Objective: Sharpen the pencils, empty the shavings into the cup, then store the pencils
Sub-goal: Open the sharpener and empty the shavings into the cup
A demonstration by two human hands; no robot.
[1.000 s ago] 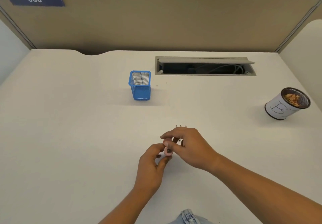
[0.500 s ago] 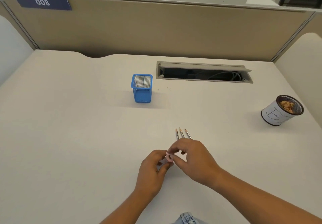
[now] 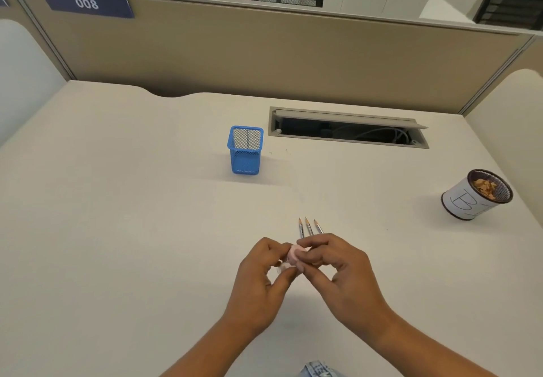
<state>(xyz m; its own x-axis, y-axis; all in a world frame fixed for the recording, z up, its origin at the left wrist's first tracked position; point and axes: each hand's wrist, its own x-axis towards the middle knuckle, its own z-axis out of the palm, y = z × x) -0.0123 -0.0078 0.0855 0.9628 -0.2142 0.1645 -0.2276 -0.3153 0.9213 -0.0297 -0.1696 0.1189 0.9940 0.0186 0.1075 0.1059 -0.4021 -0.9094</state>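
Observation:
A small pink sharpener (image 3: 294, 254) is pinched between the fingertips of my left hand (image 3: 261, 282) and my right hand (image 3: 338, 271) low in the middle of the desk. Three sharpened pencils (image 3: 308, 227) lie side by side on the desk just beyond my right hand, tips pointing away; their rear ends are hidden under the fingers. A blue mesh pencil holder (image 3: 245, 153) stands upright further back. At the right, a white-wrapped cup (image 3: 470, 200) holds brown shavings.
An open cable slot (image 3: 346, 131) with wires is set into the desk behind the holder. Tan partition walls (image 3: 264, 59) close off the back and sides of the cream desk (image 3: 117, 230).
The view has tilted upward, so the hands and desk items sit lower in the frame. The pencil tips have come out from behind my right hand. Both hands stay on the sharpener.

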